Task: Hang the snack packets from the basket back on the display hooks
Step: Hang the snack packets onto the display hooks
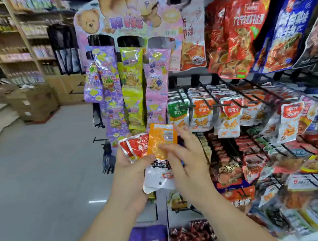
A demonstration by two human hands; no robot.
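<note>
Packets fan out of the left hand [129,174], whose fingers are curled round them: a red packet [135,146] on the left, an orange packet [162,139] standing upright, and a white packet [158,181] pointing down, its hang hole showing. The right hand [186,162] lays its fingers on the orange one; blur hides whether they pinch. The display hooks [201,104] lie farther and right, so I judge the right hand is nearer to them. Low and near, a tray [191,234] holds red-wrapped sweets. I cannot find the basket.
</note>
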